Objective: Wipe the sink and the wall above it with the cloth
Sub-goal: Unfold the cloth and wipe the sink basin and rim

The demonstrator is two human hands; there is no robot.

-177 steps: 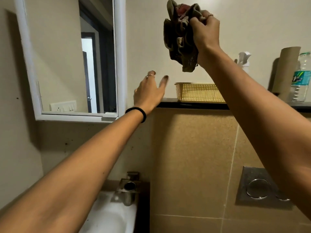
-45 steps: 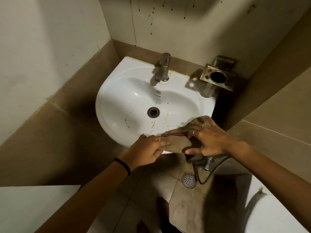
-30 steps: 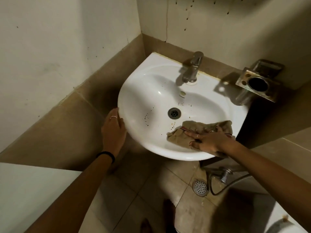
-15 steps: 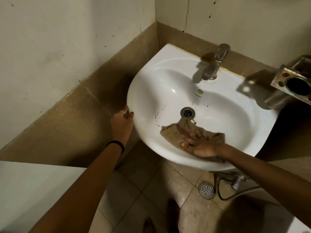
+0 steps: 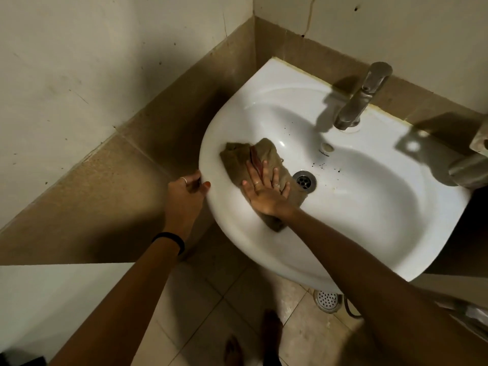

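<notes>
The cloth [image 5: 253, 165] is spread inside the sink [image 5: 369, 207], left of the drain [image 5: 304, 180]; the tap [image 5: 359, 101] is mounted behind, the floor drain [image 5: 327, 300] set below.

We see the sink [image 5: 390, 233]: glossy white ceramic, smooth w/ dark specks. Cloth [image 5: 237, 165]: matt brown fabric, crumpled. Tap [image 5: 361, 99] & drain ring [image 5: 304, 180]: brushed metal. Wall [image 5: 79, 62]: matt paint, scuffed. Tile band [image 5: 79, 207] below it: grainy, dull.
</notes>
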